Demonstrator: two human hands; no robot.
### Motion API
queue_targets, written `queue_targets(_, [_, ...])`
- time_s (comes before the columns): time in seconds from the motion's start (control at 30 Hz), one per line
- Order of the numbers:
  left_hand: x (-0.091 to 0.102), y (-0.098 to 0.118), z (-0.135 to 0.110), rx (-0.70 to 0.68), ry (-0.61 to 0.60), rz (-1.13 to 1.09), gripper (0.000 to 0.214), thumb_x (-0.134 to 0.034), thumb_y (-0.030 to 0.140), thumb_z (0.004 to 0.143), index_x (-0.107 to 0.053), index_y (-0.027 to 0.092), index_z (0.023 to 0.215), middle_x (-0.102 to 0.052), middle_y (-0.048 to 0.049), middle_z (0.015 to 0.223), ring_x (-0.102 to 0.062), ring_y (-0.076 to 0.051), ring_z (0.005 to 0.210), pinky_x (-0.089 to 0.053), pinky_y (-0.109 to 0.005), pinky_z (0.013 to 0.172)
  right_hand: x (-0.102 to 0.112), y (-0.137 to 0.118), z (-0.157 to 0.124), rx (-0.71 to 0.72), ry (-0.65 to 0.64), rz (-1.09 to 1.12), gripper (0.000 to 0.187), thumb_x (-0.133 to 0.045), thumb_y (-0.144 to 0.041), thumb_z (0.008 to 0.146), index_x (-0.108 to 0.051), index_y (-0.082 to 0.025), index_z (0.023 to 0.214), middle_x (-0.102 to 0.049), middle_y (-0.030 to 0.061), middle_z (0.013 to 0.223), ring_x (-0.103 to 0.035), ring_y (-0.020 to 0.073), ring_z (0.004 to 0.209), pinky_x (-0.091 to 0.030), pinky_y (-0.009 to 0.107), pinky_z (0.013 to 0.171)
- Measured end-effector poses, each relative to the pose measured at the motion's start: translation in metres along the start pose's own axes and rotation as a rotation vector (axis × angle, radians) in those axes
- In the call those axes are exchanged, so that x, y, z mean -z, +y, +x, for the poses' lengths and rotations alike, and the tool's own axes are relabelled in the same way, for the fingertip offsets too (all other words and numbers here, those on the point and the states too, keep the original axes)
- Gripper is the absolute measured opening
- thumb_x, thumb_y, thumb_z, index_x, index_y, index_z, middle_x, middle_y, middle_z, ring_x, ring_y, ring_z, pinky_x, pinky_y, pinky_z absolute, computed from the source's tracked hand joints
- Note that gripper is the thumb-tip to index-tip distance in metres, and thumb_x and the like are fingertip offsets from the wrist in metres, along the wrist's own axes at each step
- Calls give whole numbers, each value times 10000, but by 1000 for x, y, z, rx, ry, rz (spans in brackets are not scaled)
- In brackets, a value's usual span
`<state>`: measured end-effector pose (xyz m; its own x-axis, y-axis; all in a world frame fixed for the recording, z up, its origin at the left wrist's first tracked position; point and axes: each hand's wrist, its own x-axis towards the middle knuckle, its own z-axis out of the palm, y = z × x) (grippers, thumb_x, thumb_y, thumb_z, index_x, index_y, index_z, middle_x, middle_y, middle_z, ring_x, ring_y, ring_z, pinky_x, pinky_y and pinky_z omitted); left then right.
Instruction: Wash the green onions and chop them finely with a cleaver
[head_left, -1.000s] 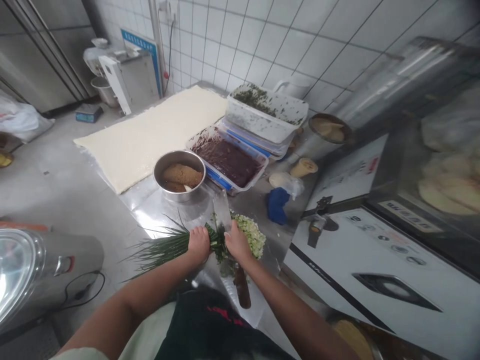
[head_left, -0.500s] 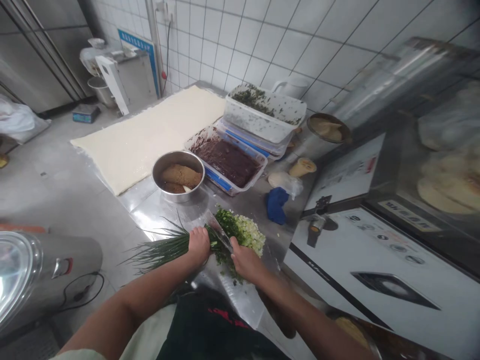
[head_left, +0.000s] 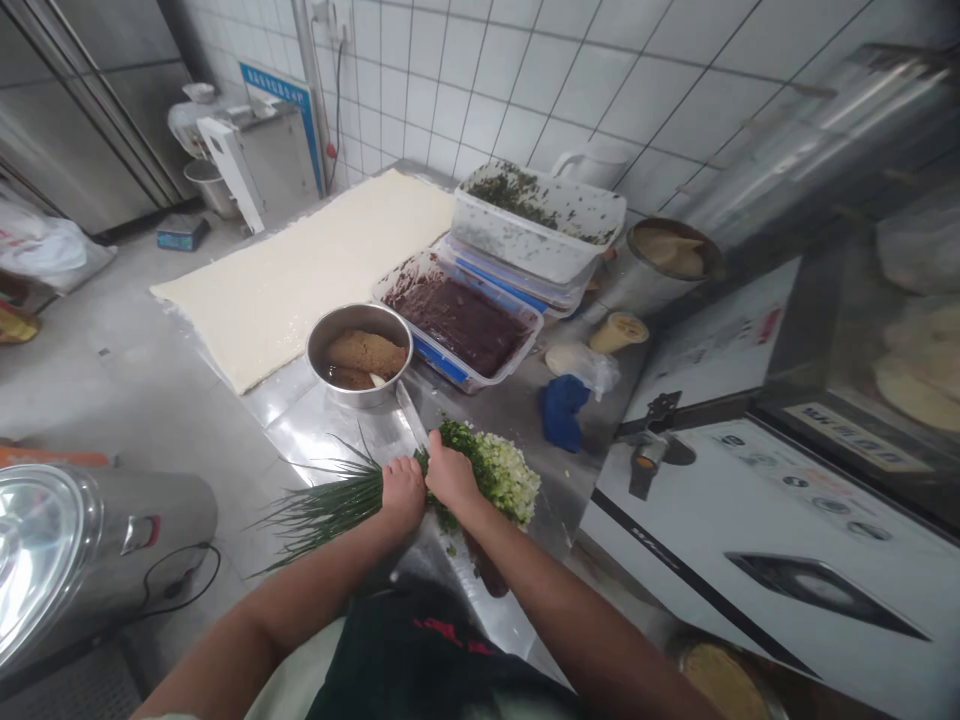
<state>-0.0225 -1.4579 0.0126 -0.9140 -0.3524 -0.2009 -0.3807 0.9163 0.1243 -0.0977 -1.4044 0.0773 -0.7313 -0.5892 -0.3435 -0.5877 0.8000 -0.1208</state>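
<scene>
My left hand (head_left: pixel 402 492) is closed over a bunch of long green scallions (head_left: pixel 322 505) lying on the steel counter (head_left: pixel 330 430), pinning them down. Right beside it, my right hand (head_left: pixel 450 474) grips the handle of a cleaver (head_left: pixel 412 417), whose blade stands edge-down against the cut end of the bunch. A heap of chopped scallion (head_left: pixel 495 470), dark green and pale, lies just to the right of the blade.
Behind the hands stand a steel bowl (head_left: pixel 358 352) of brown filling, a plastic tub of dark red paste (head_left: pixel 459 320), a stacked tub of chopped greens (head_left: pixel 538 215) and a rolled-out dough sheet (head_left: pixel 307 265). A blue cloth (head_left: pixel 561 410) lies right; a metal pot (head_left: pixel 75 560) sits left.
The cleaver has swung from lying flat and sweeping the cut pieces to standing upright at the bunch, and my right hand has moved left against my left hand.
</scene>
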Motion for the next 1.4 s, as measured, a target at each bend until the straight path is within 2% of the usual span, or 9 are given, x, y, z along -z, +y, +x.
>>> queue_targets(0.23, [1,3,-5,81,48,-5,571,-661,468,566,-486,104,968,-509,-130,919,-474,-270,876,-356,-366,725,13,39,-49,-175,65,126,359,-376,-235,825,-287,-125,1156,-620,94,815,-583,189,732,-313,242,575])
queue_targets(0.37, [3,4,-5,100,55,-9,587,-673,473,546,-491,100,961,-515,-142,927,-485,-282,872,-362,-367,710,21,46,-89,-87,41,109,403,-359,-248,821,-287,-114,1195,-620,101,801,-582,208,725,-316,260,580])
queue_targets(0.5, [4,4,-3,83,17,-18,665,-703,502,471,-490,93,949,-511,-144,914,-488,-283,844,-361,-367,697,11,47,-107,15,-68,56,406,-362,-205,807,-292,-117,1197,-630,95,800,-587,210,732,-321,265,591])
queue_targets(0.67, [1,5,0,68,39,-1,677,-717,501,448,-487,90,934,-496,-137,899,-474,-269,834,-351,-351,697,-9,51,-98,45,-154,26,411,-358,-185,804,-272,-118,1199,-635,96,817,-590,208,736,-319,263,588])
queue_targets(0.87, [-2,9,2,91,33,23,584,-701,436,517,-477,91,932,-494,-124,888,-465,-259,845,-342,-351,709,-13,34,-52,-17,-131,52,424,-401,-185,781,-261,-115,1176,-635,97,807,-597,208,742,-327,256,576])
queue_targets(1.1, [-6,7,4,113,69,14,149,-425,196,779,-479,107,885,-506,-105,841,-480,-231,825,-344,-341,700,-17,11,-20,-97,-12,40,311,-414,-153,777,-315,-148,1072,-627,81,786,-600,205,719,-328,254,565])
queue_targets(1.17, [-8,5,3,96,79,3,212,-490,265,753,-479,110,897,-504,-103,853,-478,-234,834,-348,-342,706,-22,14,-25,-116,20,66,290,-411,-159,785,-322,-151,1061,-627,72,767,-599,199,704,-317,248,554])
queue_targets(1.3, [-11,3,1,68,80,-11,625,-704,478,492,-472,105,938,-492,-111,900,-466,-255,852,-355,-355,718,-28,32,-43,-237,43,183,298,-428,-189,789,-325,-147,1066,-624,72,796,-591,179,718,-308,230,554])
queue_targets(1.4, [-12,2,1,61,78,-6,684,-715,516,445,-475,103,935,-487,-113,897,-461,-259,853,-350,-359,724,-23,43,-57,-265,68,242,305,-411,-215,802,-322,-142,1084,-617,78,839,-584,172,737,-316,226,575])
